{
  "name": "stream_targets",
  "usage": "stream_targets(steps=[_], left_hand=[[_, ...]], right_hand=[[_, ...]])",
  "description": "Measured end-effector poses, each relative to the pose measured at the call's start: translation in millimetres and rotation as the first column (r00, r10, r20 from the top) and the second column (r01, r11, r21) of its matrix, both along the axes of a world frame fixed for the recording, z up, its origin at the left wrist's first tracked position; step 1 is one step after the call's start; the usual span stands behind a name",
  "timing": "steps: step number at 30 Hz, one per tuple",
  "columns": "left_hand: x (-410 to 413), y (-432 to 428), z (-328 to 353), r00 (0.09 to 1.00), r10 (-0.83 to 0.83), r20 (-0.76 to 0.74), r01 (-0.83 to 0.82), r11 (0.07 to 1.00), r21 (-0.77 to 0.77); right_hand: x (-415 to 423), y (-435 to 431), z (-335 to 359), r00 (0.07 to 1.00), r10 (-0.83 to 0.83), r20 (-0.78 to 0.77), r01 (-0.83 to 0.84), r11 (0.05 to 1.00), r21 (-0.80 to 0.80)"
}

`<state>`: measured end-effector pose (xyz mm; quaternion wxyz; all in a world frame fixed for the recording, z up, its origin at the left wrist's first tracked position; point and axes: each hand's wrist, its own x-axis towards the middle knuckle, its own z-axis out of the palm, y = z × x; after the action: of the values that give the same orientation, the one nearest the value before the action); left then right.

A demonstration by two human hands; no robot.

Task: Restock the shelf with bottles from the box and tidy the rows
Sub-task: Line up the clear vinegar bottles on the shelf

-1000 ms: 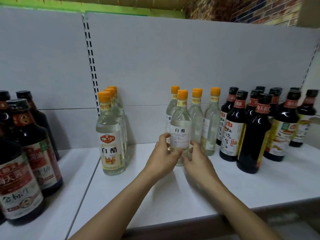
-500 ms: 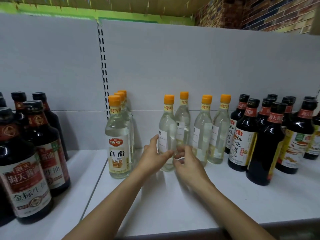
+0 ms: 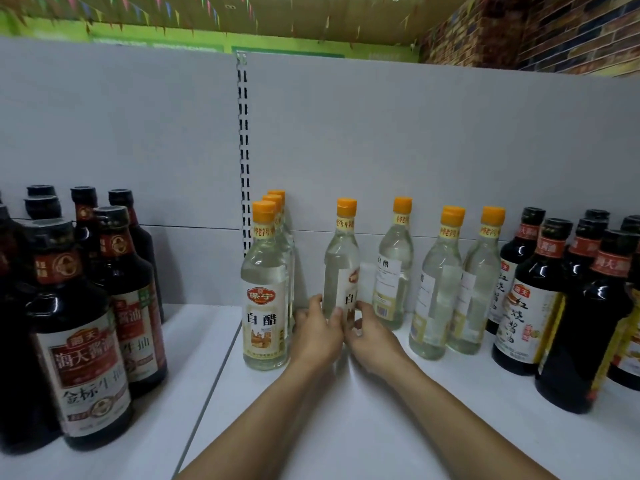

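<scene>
Two grips, left grip (image 3: 317,332) and right grip (image 3: 372,341), are clasping one bottle (image 3: 341,268) low down, upright on the shelf (image 3: 346,427). Beside it a row (image 3: 265,296) is standing aligned. Rightward, loose bottles (image 3: 436,289) are facing askew. Tidying is seemingly running about halfway; no box is showing.

The white shelf (image 3: 346,427) is carrying upright bottles; clear orange-capped bottles (image 3: 398,258) are standing along its middle; dark sauce bottles (image 3: 79,341) are crowding both its ends.
</scene>
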<state>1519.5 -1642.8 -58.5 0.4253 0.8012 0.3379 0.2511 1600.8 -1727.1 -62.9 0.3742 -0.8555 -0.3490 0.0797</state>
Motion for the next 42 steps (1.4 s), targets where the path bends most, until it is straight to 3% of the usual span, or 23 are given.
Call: stream_targets(steps=[6,10,16,20,25,42], left_hand=[[11.9,6.8,2.6,0.997,0.059,0.052,-0.055,0.995,-0.080],[17.1,11.5,4.2,0.995,0.078,0.064,-0.070,0.990,-0.123],[19.3,14.7,-8.3,0.992,0.059,0.108,-0.052,0.996,-0.068],[16.9,14.1,-18.0,0.995,0.005,0.102,-0.009,0.999,0.036],[20.7,14.6,-20.5,0.999,-0.024,0.032,0.022,0.998,0.066],[23.8,17.0,-24.8,0.996,-0.024,0.087,0.016,0.996,0.084]], right_hand=[[14.0,16.5,-0.1,1.000,-0.005,-0.014,0.004,0.997,-0.072],[19.2,29.3,1.3,0.996,-0.070,0.055,0.076,0.989,-0.125],[20.1,45.3,-4.3,0.971,-0.120,0.207,0.158,0.971,-0.177],[19.2,43.4,-16.2,0.949,-0.155,0.274,0.187,0.978,-0.097],[26.5,39.9,-24.9,0.966,-0.194,0.171,0.184,0.980,0.070],[33.4,38.0,-23.0,0.988,-0.150,-0.026,0.152,0.975,0.162]])
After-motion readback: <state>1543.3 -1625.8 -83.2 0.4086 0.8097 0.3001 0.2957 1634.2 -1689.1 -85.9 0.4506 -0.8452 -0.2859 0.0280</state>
